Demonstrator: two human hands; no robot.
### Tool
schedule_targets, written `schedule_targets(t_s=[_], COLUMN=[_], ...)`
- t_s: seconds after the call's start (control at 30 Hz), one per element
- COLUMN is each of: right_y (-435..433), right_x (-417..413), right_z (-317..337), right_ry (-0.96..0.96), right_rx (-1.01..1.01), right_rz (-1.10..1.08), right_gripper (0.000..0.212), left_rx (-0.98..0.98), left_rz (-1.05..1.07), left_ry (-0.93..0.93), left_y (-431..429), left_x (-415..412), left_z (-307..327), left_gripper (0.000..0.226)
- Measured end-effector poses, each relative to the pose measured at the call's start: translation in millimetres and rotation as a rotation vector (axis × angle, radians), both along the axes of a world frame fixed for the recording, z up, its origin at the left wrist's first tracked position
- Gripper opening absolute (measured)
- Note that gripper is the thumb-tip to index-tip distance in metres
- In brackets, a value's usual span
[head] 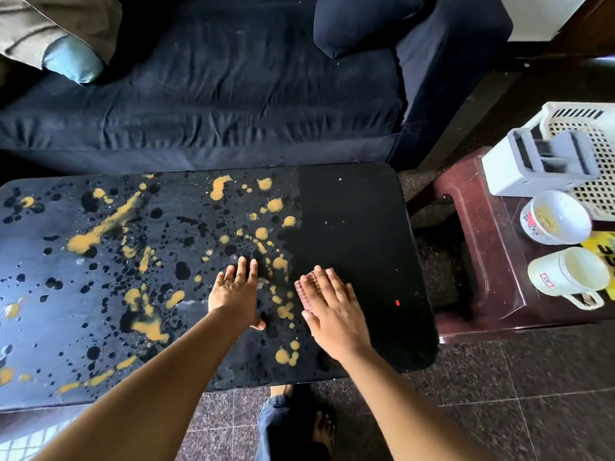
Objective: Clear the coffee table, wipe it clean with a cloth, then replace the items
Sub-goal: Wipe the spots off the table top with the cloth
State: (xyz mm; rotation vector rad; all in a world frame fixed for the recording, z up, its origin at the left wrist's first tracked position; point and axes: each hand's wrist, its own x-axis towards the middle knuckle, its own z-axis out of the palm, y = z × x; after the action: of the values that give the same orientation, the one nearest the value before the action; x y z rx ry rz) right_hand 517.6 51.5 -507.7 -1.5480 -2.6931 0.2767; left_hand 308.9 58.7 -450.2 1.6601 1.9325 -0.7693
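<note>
Coffee table [359,227] bears no items, so step 1, clearing, looks done. The bowl [554,221], mug [565,274], basket [595,154] and a grey-and-white box [532,168] stand on the maroon side table [472,261], just beside the table's right end. Step 2, wiping, is under way. The right part of the top is plain black, while the rest, well over half, carries orange-yellow splatters [100,227] and dark wet spots. The pinkish cloth [307,286] lies on the top at the border between clean and soiled. Right hand [334,314] lies flat on the cloth, fingers straight and together, pressing it down. Left hand [238,292] rests flat on the soiled surface just beside it, fingers spread, holding nothing. 1 small red mark sits on the clean part near the right hand; stain or light spot, cannot tell. Left to do, by my reading: wipe the remaining soiled area, then step 3, putting the items back.
</note>
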Motion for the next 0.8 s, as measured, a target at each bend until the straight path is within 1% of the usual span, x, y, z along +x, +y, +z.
schedule_targets(t_s=[0.03, 0.1, 0.17, 0.2, 0.23, 0.27, 0.37, 0.4, 0.43, 0.47, 0.5, 0.6, 0.7, 0.77, 0.8], right_y=[6, 14, 14, 10, 5, 0, -10, -8, -4, -1, 3, 6, 0, -11, -19], right_x=[10, 22, 14, 4, -8, -18, -26, -19, -10, 0, 10, 32, 20, -2, -11], right_z=[-2, -4, -4, -3, -1, 0, 1, 1, 0, -1, -3, -2, -2, 1, 1], right_ry=[-0.016, -0.027, -0.006, 0.015, 0.038, 0.054, 0.034, 0.023, 0.012, 0.0, -0.014, -0.05, -0.033, 0.027, 0.043], right_rx=[-0.01, -0.033, -0.034, -0.024, -0.014, -0.004, 0.012, 0.015, 0.02, 0.019, 0.009, -0.007, -0.001, -0.006, -0.002], right_rz=[-0.042, -0.255, -0.465, -0.524, -0.528, -0.472, -0.12, -0.039, -0.002, -0.018, -0.082, -0.35, -0.489, -0.489, -0.431], right_gripper=[0.061, 0.063, 0.066, 0.067, 0.067, 0.065, 0.06, 0.06, 0.061, 0.061, 0.062, 0.062, 0.066, 0.069, 0.068], left_rx=[0.006, 0.021, 0.02, 0.021, 0.02, 0.017, 0.016, 0.017, 0.019, 0.016, 0.009, 0.007, 0.004, 0.019, 0.023], left_rz=[0.011, 0.027, 0.029, 0.03, 0.033, 0.038, 0.036, 0.036, 0.036, 0.033, 0.031, 0.046, 0.053, 0.055, 0.054], left_ry=[-0.009, -0.029, -0.037, -0.035, -0.032, -0.03, -0.026, -0.027, -0.025, -0.02, -0.015, -0.011, -0.022, -0.027, -0.032], left_y=[-1, -2, -3, -2, -2, -2, -2, -3, -2, -2, -1, -1, -1, -2, -3], left_x=[-1, -2, -2, 0, 0, 1, 2, 3, 3, 3, 3, 4, 3, 2, 1], left_z=[0, -1, -1, -2, -2, -2, -2, -2, -1, -1, 0, -2, -5, -5, -6], left_gripper=[0.131, 0.131, 0.131, 0.13, 0.13, 0.13, 0.13, 0.13, 0.13, 0.13, 0.13, 0.131, 0.131, 0.131, 0.132])
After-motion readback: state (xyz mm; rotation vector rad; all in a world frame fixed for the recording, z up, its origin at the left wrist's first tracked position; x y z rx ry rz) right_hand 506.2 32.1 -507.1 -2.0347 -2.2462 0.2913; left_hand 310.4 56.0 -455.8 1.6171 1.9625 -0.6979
